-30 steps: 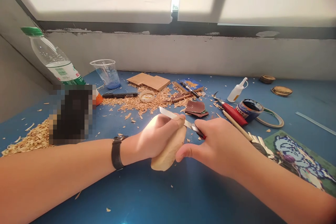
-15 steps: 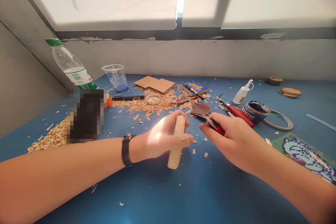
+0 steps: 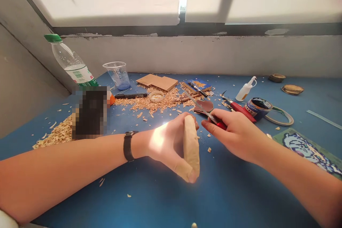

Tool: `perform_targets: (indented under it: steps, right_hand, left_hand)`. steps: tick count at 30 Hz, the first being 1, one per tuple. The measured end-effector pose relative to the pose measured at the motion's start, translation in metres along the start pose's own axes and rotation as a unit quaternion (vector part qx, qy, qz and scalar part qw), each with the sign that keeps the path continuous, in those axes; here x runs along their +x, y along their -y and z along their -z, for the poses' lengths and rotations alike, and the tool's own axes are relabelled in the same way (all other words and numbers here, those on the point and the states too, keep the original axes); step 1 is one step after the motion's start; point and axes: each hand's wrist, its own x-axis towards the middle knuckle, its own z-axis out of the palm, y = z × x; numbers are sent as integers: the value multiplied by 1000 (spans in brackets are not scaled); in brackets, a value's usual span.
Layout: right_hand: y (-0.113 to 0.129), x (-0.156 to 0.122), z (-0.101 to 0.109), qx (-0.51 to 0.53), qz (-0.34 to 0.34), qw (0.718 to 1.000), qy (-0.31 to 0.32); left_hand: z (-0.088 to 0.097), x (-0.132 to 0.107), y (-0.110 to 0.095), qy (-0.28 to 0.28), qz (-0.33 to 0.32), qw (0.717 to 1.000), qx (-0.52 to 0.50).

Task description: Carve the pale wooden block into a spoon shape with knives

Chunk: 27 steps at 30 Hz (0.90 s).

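Note:
A pale carved piece of wood [image 3: 191, 146] stands nearly upright in my left hand [image 3: 171, 146]. The thumb presses near its lower end and the fingers curl behind its top. My right hand [image 3: 229, 126] is closed around the red handle of a carving knife [image 3: 201, 106], whose thin blade points up and to the left. The blade lies behind and to the right of the wood, apart from it. A folded brown leather piece [image 3: 203, 106] lies on the table beyond the blade.
Wood shavings [image 3: 149, 104] cover the back of the blue table [image 3: 160, 203]. Around them are thin boards [image 3: 157, 82], a plastic cup [image 3: 119, 76], a bottle [image 3: 77, 67] and a black marker [image 3: 130, 96]. At right stand a glue bottle [image 3: 245, 89], an open jar [image 3: 258, 108] and a tape ring [image 3: 280, 115].
My left hand has turned the wood and opened its grip wider, so a broader face shows. The thumb has moved down to the lower end. My right hand with the knife has barely shifted.

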Motion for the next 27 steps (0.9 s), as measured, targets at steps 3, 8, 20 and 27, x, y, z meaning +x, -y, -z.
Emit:
perform_targets:
  steps: [3,8,20,27]
  right_hand:
    - [1,-1,-2,20,20,1000,14]
    - [4,1,-1,33,21,999,12]
    - [7,-1,-2,-9,51,999,0]
    - [7,-4,-3,-15,63,998,-2]
  left_hand:
    - [-5,-5,-6,42,55,976,-206]
    - [-7,-9,-17,92,134,940,-299]
    - [11,-5,4,-69,2,996,-53]
    - [9,-3,3,-73,17,993,-87]
